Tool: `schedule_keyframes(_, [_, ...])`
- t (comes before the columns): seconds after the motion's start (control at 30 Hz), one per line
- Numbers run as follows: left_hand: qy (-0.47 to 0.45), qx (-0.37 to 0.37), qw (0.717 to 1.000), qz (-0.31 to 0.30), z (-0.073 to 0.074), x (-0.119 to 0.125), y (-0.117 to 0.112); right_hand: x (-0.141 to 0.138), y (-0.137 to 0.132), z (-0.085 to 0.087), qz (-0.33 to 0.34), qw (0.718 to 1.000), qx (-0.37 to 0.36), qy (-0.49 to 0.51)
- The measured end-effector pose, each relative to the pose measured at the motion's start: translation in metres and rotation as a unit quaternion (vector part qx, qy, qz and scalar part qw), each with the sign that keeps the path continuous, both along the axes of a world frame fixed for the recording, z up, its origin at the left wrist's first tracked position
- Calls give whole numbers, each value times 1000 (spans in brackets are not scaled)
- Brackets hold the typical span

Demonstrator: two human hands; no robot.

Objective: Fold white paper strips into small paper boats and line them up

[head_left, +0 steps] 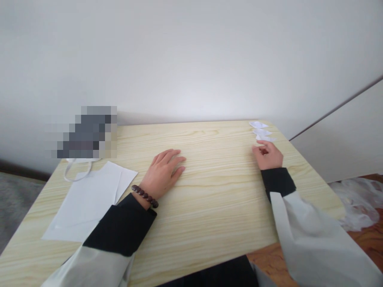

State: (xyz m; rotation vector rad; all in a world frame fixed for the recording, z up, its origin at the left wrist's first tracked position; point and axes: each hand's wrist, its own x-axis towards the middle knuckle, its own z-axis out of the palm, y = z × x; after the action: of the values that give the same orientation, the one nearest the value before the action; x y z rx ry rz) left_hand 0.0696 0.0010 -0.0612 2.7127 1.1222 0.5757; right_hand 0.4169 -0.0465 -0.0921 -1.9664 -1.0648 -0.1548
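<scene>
My left hand [164, 172] lies on the wooden table [203, 215], palm down with fingers spread and nothing in it. A dark bead bracelet [145, 195] circles that wrist. At the far right of the table, my right hand [269, 154] has curled fingers, with thumb and index fingertips slightly apart. Just beyond its fingertips is a small folded white paper piece [267, 139]; whether they touch it is hard to see. Two more folded paper pieces stand behind it in a row, a middle one [261, 132] and a rear one [257, 125].
White paper sheets [89, 199] lie overlapping on the left, partly under my left sleeve. Behind them is a pixelated dark object [86, 135] with a white loop [66, 175]. A white wall [191, 59] borders the table's back edge. Clear plastic bags [359, 203] lie beyond the right edge.
</scene>
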Motion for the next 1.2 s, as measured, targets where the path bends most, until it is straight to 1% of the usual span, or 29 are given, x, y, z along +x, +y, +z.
schedule_keyframes(0.07, [14, 4, 1000, 10, -1, 2, -5, -30, 0, 3, 65, 998, -2, -3])
schedule_keyframes(0.13, [37, 14, 999, 25, -2, 4, -12, -62, 2, 5, 149, 989, -9, -4])
schedule_keyframes(0.23, [73, 19, 996, 40, -2, 3, -22, -108, 7, 8, 283, 958, -12, -42])
schedule_keyframes(0.27, [84, 20, 995, 45, -2, 2, -25, -121, 8, 8, 314, 948, -7, -55])
schedule_keyframes(0.37, [111, 26, 990, 79, 3, -6, -34, -152, 14, 9, 370, 926, -23, -73])
schedule_keyframes(0.5, [153, 46, 980, 116, 14, -28, -47, -173, 19, 9, 378, 920, -22, -99])
schedule_keyframes(0.53, [165, 57, 975, 137, 17, -37, -51, -176, 20, 8, 379, 919, -21, -105])
schedule_keyframes(0.6, [185, 75, 958, 206, 22, -56, -58, -180, 21, 8, 382, 917, -21, -113])
schedule_keyframes(0.67, [200, 80, 930, 296, 25, -76, -65, -183, 22, 8, 386, 915, -24, -116])
schedule_keyframes(0.73, [221, 65, 908, 350, 24, -93, -69, -183, 22, 8, 390, 913, -26, -116])
schedule_keyframes(0.77, [234, 47, 904, 355, 24, -99, -71, -184, 23, 8, 391, 913, -27, -116])
schedule_keyframes(0.83, [255, 3, 906, 339, 23, -105, -73, -183, 23, 8, 394, 912, -29, -113])
schedule_keyframes(0.9, [261, -8, 900, 349, 26, -103, -75, -182, 23, 8, 396, 911, -30, -109])
schedule_keyframes(0.97, [260, -25, 897, 357, 32, -97, -76, -182, 23, 8, 396, 911, -30, -107])
schedule_keyframes(1.03, [272, -51, 882, 383, 40, -92, -77, -181, 23, 7, 396, 912, -30, -105])
schedule_keyframes(1.1, [301, -84, 871, 379, 47, -89, -77, -181, 24, 7, 398, 911, -30, -105])
schedule_keyframes(1.2, [303, -69, 867, 388, 51, -90, -76, -181, 24, 7, 398, 911, -31, -101])
